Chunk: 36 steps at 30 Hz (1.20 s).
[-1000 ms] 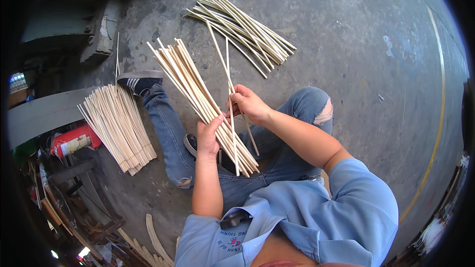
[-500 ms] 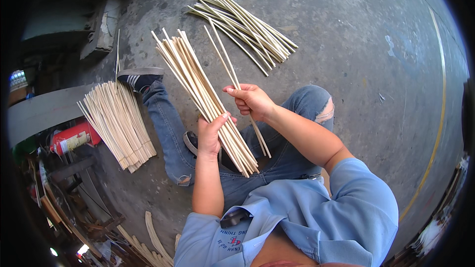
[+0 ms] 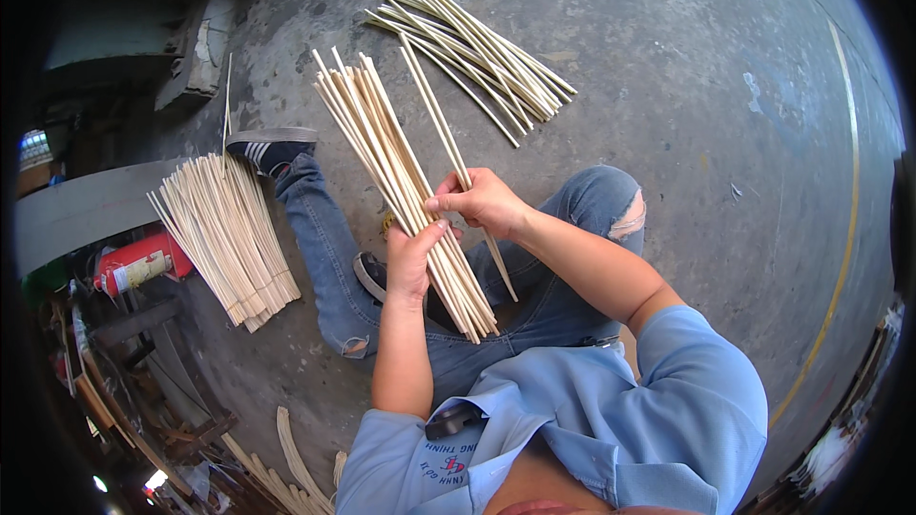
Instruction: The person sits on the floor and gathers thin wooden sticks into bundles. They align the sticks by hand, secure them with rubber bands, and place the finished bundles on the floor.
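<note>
Left hand (image 3: 412,257) is wrapped around a thick bundle of pale thin bamboo sticks (image 3: 401,181) held over the lap, above the grey concrete floor (image 3: 668,86). Right hand (image 3: 482,202) pinches a single pale stick (image 3: 434,110) beside it. I'd keep the ends flush and the grip snug.

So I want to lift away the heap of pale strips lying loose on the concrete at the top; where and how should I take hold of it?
Probably the middle of the heap of strips, coming from above with fingers across the run. The strips lie flat and fan apart at both ends, so a mid-length hold would likely gather most and keep them balanced.
</note>
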Available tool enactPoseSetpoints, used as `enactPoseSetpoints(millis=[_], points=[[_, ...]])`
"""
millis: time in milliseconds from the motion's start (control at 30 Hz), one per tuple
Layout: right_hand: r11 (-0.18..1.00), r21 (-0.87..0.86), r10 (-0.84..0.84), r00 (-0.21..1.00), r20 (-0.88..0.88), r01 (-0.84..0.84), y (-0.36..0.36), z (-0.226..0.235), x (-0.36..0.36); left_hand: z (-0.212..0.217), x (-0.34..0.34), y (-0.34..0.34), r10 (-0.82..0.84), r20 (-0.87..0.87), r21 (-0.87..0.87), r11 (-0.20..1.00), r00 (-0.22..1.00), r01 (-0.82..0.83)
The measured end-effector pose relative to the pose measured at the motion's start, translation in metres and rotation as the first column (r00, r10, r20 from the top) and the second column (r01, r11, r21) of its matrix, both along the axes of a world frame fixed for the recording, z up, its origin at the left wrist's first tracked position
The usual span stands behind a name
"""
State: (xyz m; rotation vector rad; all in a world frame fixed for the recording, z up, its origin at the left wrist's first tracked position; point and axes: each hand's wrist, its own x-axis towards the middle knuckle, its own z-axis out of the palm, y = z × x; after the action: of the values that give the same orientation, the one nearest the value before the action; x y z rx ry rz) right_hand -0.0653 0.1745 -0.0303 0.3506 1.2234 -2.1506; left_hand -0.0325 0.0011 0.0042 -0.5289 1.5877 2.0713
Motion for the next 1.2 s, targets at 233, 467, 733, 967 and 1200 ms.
enactPoseSetpoints(millis=[233, 467, 733, 967, 1200], points=[[0.999, 0.000, -0.033, 0.998, -0.057, 0.033, -0.007, 0.003, 0.005, -0.005, 0.002, -0.003, 0.056, 0.017, 0.009, 0.998, 0.998, -0.056], [0.960, -0.121, -0.253, 0.967, 0.020, 0.254, -0.008, -0.009, 0.000, -0.002, -0.007, -0.009, 0.037, -0.014, 0.003, 0.999, 0.999, -0.037], [1.000, 0.025, 0.009, 0.999, -0.033, -0.008, -0.004, 0.009, 0.003, -0.004, -0.001, -0.006, 0.006, 0.002, 0.035, 0.999, 1.000, -0.006], [0.999, 0.022, -0.036, 0.996, -0.085, 0.038, -0.010, 0.002, 0.004, -0.003, -0.002, -0.010, 0.027, 0.015, 0.043, 0.999, 1.000, -0.027], [0.967, -0.107, -0.237, 0.971, -0.024, 0.233, -0.015, -0.014, -0.001, 0.002, -0.012, -0.018, 0.041, 0.008, -0.028, 0.999, 0.999, -0.040]])
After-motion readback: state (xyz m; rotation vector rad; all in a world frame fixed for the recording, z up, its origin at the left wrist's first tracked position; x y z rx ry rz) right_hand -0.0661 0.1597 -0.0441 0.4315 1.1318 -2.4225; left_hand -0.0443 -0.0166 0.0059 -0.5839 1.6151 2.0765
